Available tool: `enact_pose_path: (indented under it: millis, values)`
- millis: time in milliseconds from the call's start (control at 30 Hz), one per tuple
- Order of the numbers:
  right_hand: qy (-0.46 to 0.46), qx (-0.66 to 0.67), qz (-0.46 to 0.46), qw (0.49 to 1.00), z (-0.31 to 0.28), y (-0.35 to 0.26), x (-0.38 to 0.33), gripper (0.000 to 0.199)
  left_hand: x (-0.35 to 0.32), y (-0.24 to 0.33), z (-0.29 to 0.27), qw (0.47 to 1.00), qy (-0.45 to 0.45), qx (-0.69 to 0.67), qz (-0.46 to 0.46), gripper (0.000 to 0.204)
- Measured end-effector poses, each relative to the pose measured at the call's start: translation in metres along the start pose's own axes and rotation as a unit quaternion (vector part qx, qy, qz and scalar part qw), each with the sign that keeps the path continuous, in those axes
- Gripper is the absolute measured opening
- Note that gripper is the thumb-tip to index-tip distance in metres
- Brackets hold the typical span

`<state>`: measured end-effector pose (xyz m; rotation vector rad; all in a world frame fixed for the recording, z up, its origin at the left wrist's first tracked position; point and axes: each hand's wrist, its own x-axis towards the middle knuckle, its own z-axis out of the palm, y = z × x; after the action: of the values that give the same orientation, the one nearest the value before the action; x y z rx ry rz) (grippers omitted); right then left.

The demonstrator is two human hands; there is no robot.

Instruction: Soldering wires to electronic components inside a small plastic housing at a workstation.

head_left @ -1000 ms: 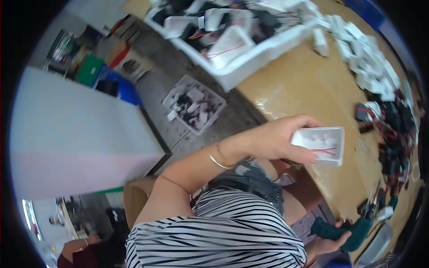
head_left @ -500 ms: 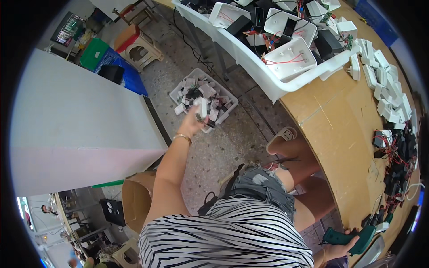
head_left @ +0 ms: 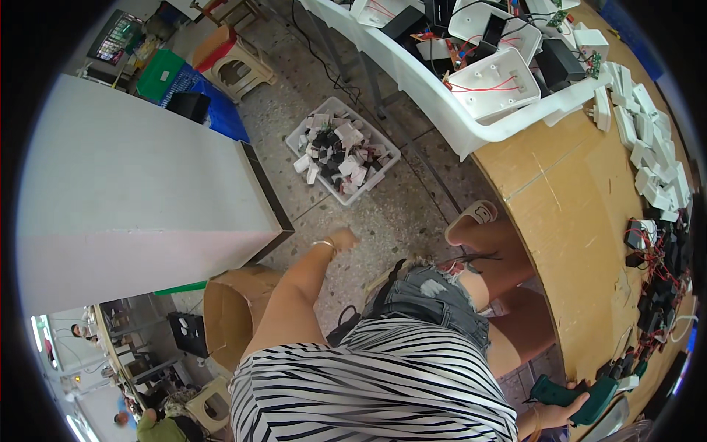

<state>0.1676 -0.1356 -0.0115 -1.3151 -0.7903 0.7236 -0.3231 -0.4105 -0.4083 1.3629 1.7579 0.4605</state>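
My left hand (head_left: pixel 344 238) hangs over the speckled floor, smeared by motion, with its fingers unclear and no object visible in it. Just beyond it on the floor stands a white plastic bin (head_left: pixel 394 158), heaped with white and black housings and circuit boards. At the lower right, my right hand (head_left: pixel 561 414) is wrapped round a dark green power screwdriver (head_left: pixel 563 393) at the table's edge. The tool's front end points toward black parts on the tabletop.
A large white tub (head_left: pixel 479 136) of open casings and wired parts sits on the brown table (head_left: pixel 560 221). White plugs (head_left: pixel 648 132) and wired black parts (head_left: pixel 655 280) line its far side. A cardboard box (head_left: pixel 228 317) and a pale partition (head_left: pixel 147 191) stand left.
My left hand has drawn back from the floor bin toward me; the white piece with dark wires it held is gone from it. The right hand keeps its hold.
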Motion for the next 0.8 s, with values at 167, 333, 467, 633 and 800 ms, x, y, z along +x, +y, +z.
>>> enact_pose_path:
  millis: [167, 333, 467, 633, 800]
  values:
    - [-0.035, 0.046, 0.041, 0.997, -0.032, -0.003, 0.022, 0.034, 0.059, 0.227, -0.069, 0.903, -0.282, -0.169, -0.275, 0.039]
    - [-0.095, 0.105, 0.008, 0.99, -0.009, -0.01, 0.014, 0.032, 0.061, 0.482, -0.18, 0.917, -0.295, -0.227, 0.143, 0.021]
    - [-0.141, 0.18, 0.001, 0.974, -0.027, -0.015, 0.028, 0.039, 0.138, 0.594, -0.185, 0.95, 0.027, -0.116, 0.287, 0.029]
    - [-0.2, 0.242, 0.061, 0.948, -0.03, -0.011, 0.038, 0.044, 0.296, 0.605, -0.193, 0.77, 0.558, 0.274, 0.146, 0.06]
    - [-0.226, 0.227, 0.079, 0.944, -0.029, -0.013, 0.041, 0.05, 0.353, 0.576, -0.216, 0.845, 0.518, 0.099, 0.092, 0.059]
